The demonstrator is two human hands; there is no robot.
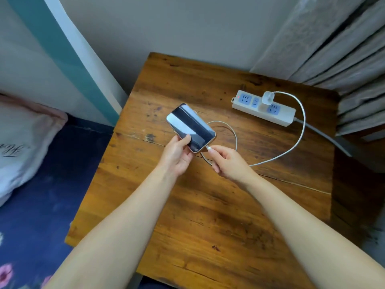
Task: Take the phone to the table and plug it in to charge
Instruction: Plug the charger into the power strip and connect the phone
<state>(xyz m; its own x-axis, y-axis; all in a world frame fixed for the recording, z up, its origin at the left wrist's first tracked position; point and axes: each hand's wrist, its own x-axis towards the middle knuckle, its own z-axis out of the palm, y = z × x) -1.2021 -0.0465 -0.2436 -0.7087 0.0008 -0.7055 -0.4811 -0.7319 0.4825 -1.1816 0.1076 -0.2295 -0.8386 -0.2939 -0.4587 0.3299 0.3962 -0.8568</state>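
Pinching the cable plug in my right hand, I bring it to the phone, which my left hand grips above the table, short of the power strip. Plugging-in step; whether it's seated I cannot tell; next, a straight push.

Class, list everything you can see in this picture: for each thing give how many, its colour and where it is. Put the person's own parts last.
phone: one, dark screen, held above the table's middle
charging cable: one, white, looping from adapter to phone
power adapter: one, white, plugged into the strip
power strip: one, white with blue sockets, far right of table
table: one, brown wood
curtain: one, grey, upper right
pillow: one, pale, on bed at left
bedsheet: one, dark blue, floral
left hand: grip on phone
right hand: grip on cable's plug at phone's end
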